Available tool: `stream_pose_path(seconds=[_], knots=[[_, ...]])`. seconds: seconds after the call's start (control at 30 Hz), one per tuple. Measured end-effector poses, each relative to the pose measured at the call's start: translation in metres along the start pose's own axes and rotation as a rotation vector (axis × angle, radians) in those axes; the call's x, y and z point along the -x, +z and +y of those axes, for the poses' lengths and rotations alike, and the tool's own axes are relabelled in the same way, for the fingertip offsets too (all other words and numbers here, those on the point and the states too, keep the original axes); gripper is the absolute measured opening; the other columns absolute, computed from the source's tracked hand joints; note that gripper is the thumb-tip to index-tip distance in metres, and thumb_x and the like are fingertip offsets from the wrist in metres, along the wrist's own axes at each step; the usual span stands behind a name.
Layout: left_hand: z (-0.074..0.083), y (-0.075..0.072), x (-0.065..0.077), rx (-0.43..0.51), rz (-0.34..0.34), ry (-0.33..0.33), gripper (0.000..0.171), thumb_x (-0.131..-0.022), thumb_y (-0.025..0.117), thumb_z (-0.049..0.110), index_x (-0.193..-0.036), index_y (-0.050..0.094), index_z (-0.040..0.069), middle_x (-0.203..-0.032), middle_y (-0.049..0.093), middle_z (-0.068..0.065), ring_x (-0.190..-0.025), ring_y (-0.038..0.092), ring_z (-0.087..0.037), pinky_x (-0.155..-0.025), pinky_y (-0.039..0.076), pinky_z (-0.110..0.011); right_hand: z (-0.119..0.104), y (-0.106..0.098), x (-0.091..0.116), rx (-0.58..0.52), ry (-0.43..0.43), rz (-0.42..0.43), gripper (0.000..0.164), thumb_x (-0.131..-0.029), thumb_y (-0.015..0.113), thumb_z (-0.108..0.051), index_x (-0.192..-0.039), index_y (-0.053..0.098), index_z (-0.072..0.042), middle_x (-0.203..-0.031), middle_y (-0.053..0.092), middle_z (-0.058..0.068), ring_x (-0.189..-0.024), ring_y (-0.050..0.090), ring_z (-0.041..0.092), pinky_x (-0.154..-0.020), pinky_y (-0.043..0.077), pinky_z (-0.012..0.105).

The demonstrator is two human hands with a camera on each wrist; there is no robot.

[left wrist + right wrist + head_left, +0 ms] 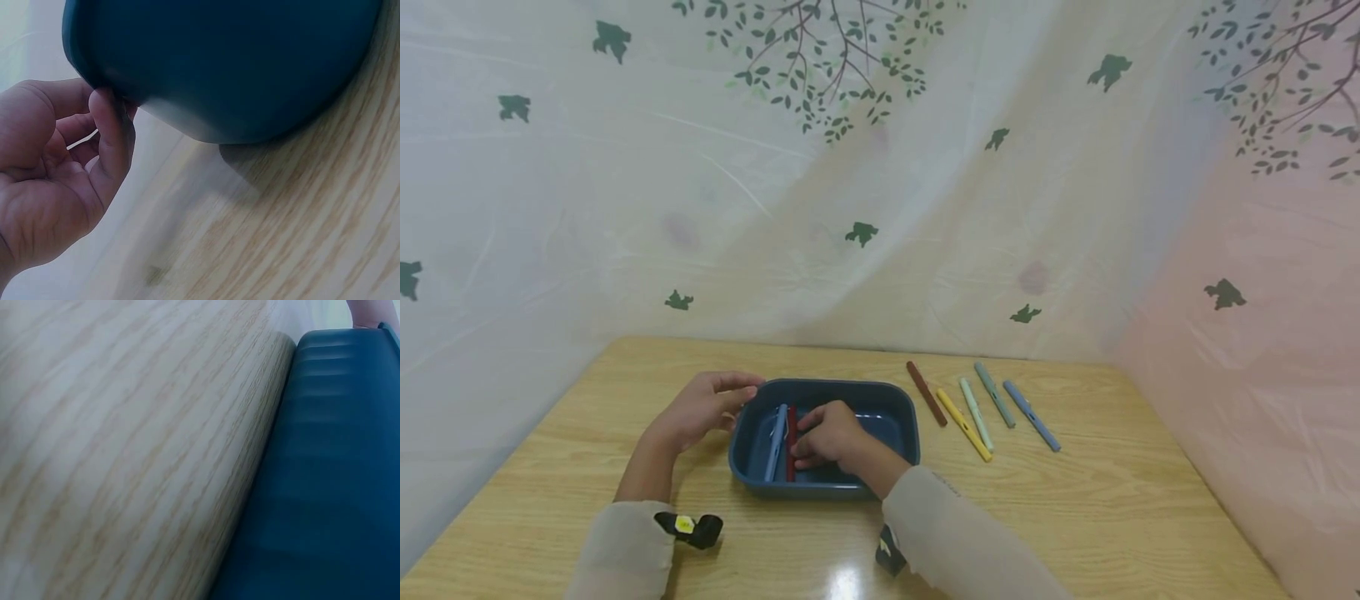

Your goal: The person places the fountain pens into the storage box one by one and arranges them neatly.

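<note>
A dark blue rectangular box (850,492) without a lid sits on the wooden table. Inside, toward its left end, a light blue pen (776,446) and a dark red pen (792,450) lie side by side, roughly front to back. With bent fingers, my right hand (829,433) reaches into the box and pinches the dark red pen from its right side. My left hand (707,408) grips the box's far left corner at the rim. In the left wrist view its thumb (111,128) lies against the box wall (206,81). The right wrist view shows only the box's outer side (325,462), its contents hidden.
Right of the box, several pens lie apart on the table (1112,500): brown (927,393), yellow (964,425), pale green (976,414), grey-green (996,395) and blue (1032,416). A leaf-printed curtain (925,250) hangs behind the table's far edge.
</note>
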State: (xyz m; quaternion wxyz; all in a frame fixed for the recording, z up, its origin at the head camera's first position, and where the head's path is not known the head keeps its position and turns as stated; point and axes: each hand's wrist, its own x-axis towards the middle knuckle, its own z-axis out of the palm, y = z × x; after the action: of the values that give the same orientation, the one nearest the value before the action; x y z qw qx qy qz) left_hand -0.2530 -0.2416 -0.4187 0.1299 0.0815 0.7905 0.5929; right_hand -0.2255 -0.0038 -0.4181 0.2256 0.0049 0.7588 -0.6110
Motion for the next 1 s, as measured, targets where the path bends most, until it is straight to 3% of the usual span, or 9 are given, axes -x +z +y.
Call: stream_pose_path(seconds=[0.27, 1.0], knots=[[0.0021, -0.0004, 0.0014, 0.004, -0.010, -0.004, 0.042, -0.106, 0.058, 0.022, -0.140, 0.058, -0.002, -0.129, 0.065, -0.019, -0.105, 0.066, -0.024, -0.081, 0.058, -0.037, -0.0017, 0.0034, 0.0003, -0.046, 0.004, -0.015, 0.038, -0.078, 0.073, 0.023, -0.111, 0.063, 0.006, -0.084, 0.068, 0.019, -0.063, 0.073, 0.024, -0.063, 0.061, 0.033], [0.0013, -0.0010, 0.0007, -0.012, -0.010, -0.003, 0.042, -0.106, 0.058, 0.024, -0.140, 0.058, 0.000, -0.134, 0.063, -0.020, -0.109, 0.064, -0.026, -0.082, 0.057, -0.037, -0.0030, 0.0003, 0.0006, -0.029, 0.021, -0.030, 0.038, -0.080, 0.073, 0.020, -0.113, 0.065, 0.004, -0.085, 0.069, 0.019, -0.061, 0.071, 0.021, -0.063, 0.061, 0.033]])
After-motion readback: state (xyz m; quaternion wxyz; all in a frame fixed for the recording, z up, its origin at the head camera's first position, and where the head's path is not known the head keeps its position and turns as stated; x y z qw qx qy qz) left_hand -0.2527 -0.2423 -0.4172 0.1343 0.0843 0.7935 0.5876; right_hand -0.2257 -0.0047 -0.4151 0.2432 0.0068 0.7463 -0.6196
